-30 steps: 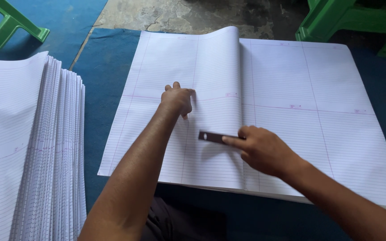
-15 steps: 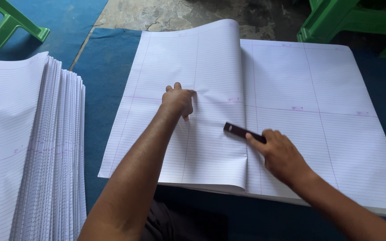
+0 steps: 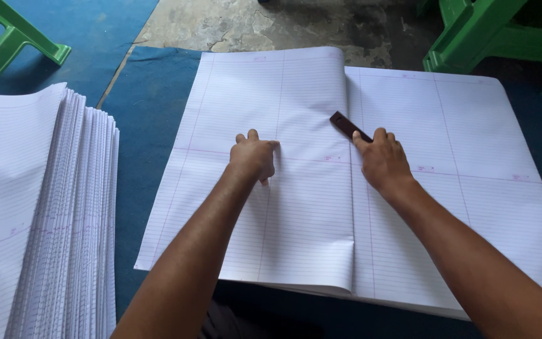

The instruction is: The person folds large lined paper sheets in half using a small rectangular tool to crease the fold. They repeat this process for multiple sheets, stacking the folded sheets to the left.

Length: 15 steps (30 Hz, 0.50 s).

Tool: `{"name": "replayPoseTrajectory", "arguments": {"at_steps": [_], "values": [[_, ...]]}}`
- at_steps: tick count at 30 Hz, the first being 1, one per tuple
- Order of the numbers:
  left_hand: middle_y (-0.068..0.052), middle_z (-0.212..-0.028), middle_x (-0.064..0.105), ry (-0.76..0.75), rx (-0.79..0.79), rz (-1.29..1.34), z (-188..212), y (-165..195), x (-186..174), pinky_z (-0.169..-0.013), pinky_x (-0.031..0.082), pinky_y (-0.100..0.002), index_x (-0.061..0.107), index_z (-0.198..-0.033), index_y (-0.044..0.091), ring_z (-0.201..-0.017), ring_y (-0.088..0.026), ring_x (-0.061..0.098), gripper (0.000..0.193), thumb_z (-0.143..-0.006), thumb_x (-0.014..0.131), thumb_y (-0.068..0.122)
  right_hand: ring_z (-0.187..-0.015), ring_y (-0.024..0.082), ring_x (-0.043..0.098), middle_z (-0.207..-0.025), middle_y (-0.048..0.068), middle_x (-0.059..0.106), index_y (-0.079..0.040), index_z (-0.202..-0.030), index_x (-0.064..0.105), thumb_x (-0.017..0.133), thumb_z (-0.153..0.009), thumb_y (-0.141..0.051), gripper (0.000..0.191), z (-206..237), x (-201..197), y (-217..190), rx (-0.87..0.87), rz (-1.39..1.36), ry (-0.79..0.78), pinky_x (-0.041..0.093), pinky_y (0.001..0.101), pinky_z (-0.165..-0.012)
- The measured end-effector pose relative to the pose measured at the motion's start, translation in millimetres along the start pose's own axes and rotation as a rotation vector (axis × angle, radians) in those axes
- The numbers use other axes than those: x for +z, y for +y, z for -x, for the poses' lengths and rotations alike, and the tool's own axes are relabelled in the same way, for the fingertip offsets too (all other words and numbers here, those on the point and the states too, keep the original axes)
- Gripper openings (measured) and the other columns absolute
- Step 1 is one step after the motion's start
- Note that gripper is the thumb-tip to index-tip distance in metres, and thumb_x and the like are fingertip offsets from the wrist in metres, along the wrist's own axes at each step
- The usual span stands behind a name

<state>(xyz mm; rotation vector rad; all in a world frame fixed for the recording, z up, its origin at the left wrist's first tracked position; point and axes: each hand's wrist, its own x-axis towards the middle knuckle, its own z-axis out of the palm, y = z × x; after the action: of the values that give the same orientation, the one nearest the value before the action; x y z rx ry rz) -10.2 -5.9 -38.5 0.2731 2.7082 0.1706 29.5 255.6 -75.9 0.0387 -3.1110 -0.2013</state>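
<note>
At the near edge, just two bare forearms reaching out over a big stack of ruled paper sheets (image 3: 472,207) spread on blue matting (image 3: 145,125). Off to the near left, a second tall pile of ruled sheets (image 3: 39,213), edges fanned toward the camera.

A bit further out, left hand (image 3: 255,157) planted on the folded-over sheet (image 3: 283,207), fingers loosely curled with the knuckles down, pinning the paper, not gripping anything. Hasn't budged from a second ago.

Right beside it, right hand (image 3: 381,160) pressing a dark flat creasing stick (image 3: 349,127) against the fold line, fingers together on top of its near end, far end poking out up the crease. Big change here: a second ago sat low on the fold near the body, half a second ago roughly mid-sheet, now pushed well up toward the far half. Looks like the crease is getting run from near to far, with the lower part lying flat already and the far end of the fold still puffed up a little.

Way at the back, bare concrete floor (image 3: 252,25) and green plastic stool legs (image 3: 472,44) on the right, more green legs (image 3: 14,44) far left.
</note>
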Motion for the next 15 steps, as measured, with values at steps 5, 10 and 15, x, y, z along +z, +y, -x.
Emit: {"name": "replayPoseTrajectory", "arguments": {"at_steps": [5,10,15], "values": [[-0.020,-0.142,0.046,0.019,0.020,-0.003,-8.1,-4.2,0.2,-0.086,0.063,-0.033,0.052,-0.146,0.030,-0.127,-0.034,0.049,0.082,-0.075,0.080,0.001,-0.099,0.028,0.058,-0.111,0.018,0.054,-0.019,-0.143,0.058,0.035,-0.108,-0.016,0.042,-48.6,0.2,-3.6,0.094,-0.024,-0.034,0.052,0.0400,-0.094],[-0.022,-0.144,0.044,-0.014,0.028,-0.022,-19.0,-6.7,-3.0,-0.089,0.062,-0.035,0.049,-0.148,0.029,-0.129,-0.036,0.048,0.083,-0.076,0.079,0.002,-0.108,0.029,0.058,-0.119,0.018,0.054,-0.015,-0.139,0.062,0.033,-0.111,-0.024,0.041,-100.3,-2.3,-10.0,0.225,-0.072,-0.086,0.052,0.0408,-0.098],[-0.025,-0.143,0.042,0.001,0.050,-0.017,-30.3,-9.9,-3.8,-0.089,0.062,-0.037,0.047,-0.149,0.027,-0.129,-0.040,0.046,0.080,-0.079,0.071,-0.004,-0.117,0.030,0.056,-0.127,0.019,0.052,-0.013,-0.135,0.064,0.034,-0.110,-0.027,0.042,-148.0,-0.5,-12.0,0.296,-0.090,-0.092,0.051,0.0416,-0.101]]}}
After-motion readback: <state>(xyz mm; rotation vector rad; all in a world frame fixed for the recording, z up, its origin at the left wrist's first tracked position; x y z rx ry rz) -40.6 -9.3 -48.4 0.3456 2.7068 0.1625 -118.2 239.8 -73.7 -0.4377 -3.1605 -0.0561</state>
